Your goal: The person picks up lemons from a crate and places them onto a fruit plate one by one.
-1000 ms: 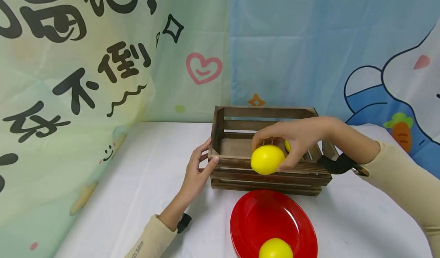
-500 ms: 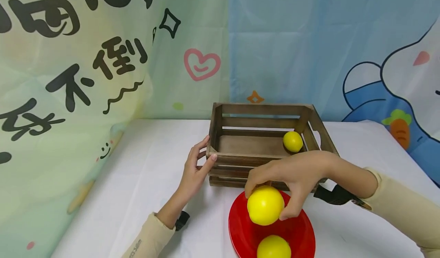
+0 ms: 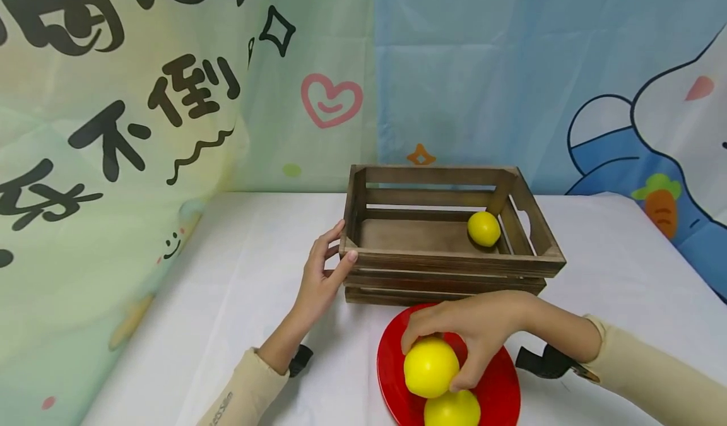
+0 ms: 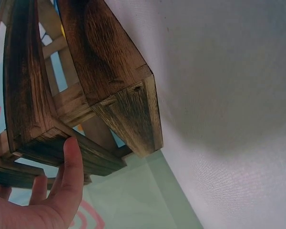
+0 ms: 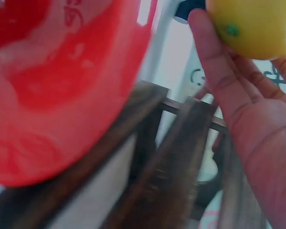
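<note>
The right hand (image 3: 477, 328) curls its fingers round a lemon (image 3: 430, 367) over the red plate (image 3: 500, 385), just above a second lemon (image 3: 452, 408) lying there, while the left hand (image 3: 320, 281), fingers loosely spread, rests against the crate (image 3: 449, 263) corner on the counter (image 3: 238, 300).

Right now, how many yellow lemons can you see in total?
3. One lemon lies in the wooden crate's far right corner, one is held by the right hand over the red plate, one lies on that plate. None seems hidden.
</note>
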Demonstrator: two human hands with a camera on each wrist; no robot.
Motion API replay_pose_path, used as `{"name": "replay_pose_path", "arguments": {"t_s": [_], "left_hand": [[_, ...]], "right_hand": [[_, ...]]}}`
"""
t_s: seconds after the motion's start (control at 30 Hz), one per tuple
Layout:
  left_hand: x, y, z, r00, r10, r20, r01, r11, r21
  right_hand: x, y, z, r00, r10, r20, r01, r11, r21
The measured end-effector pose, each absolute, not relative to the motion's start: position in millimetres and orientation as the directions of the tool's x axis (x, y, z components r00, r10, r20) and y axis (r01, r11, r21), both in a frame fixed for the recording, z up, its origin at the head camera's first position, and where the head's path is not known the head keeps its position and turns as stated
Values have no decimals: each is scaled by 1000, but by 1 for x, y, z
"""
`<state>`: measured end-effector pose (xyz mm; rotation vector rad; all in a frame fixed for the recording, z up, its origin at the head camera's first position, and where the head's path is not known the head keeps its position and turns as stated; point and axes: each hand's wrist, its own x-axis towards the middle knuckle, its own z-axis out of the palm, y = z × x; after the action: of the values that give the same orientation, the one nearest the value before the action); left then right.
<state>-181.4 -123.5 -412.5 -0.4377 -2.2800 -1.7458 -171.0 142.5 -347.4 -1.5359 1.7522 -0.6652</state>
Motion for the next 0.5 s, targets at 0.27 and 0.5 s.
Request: {"name": "replay_pose_path", "arguments": {"t_s": [0.27,0.5], "left_hand": [[-183,-123,-412,-927,94,363,375,229,898],[-181,-123,-412,-930,97,355,367,236,900]], "right_hand": [[-179,145,-369,-129,-961,-243,-531,274,-802],[-183,142,-389,-134,-944,-301,-515,325,-793]]}}
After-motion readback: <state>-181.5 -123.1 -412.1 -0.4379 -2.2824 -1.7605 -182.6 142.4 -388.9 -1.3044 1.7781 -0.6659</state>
